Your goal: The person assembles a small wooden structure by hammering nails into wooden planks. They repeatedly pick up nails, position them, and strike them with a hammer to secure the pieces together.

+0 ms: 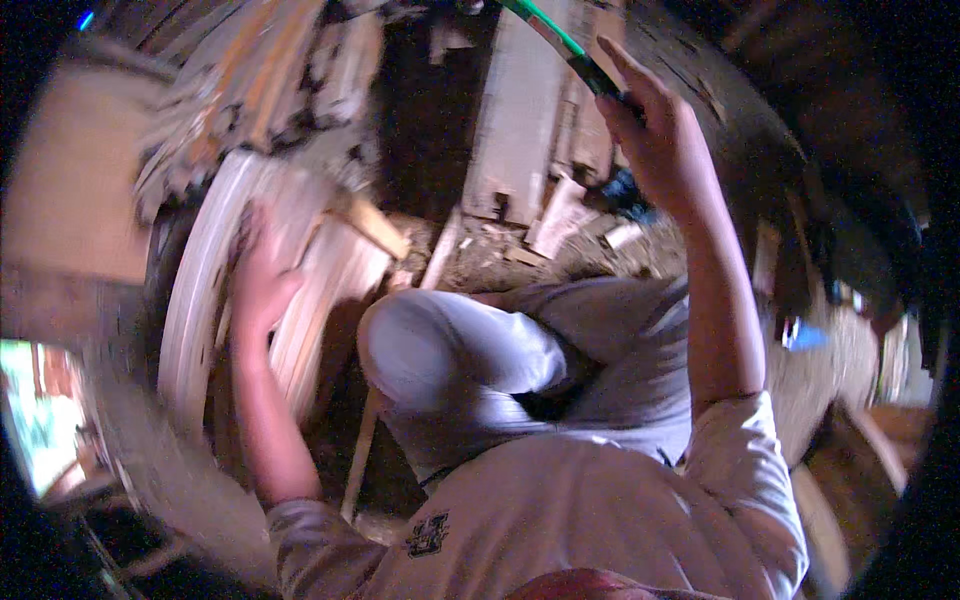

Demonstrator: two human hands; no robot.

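Observation:
My left hand (262, 268) lies over a stack of pale boards (205, 270) at the left, thumb apart from the fingers; motion blurs the fingertips. At the upper right my raised right hand (660, 130) is closed round the dark handle end of a long, thin green tool (555, 38). One finger stretches up past the handle. The tool's far end runs out of the top of the picture, so its kind does not show. A short yellowish wood block (375, 228) lies at the boards' right end, near my bent knee.
Long planks and wood scraps (270, 70) are heaped at the far left. A wide pale board (515, 110) runs away from me at the top middle. Wood offcuts (558, 215) and a dark blue object (628, 193) lie on the littered ground. A brown panel (75, 180) stands at the left.

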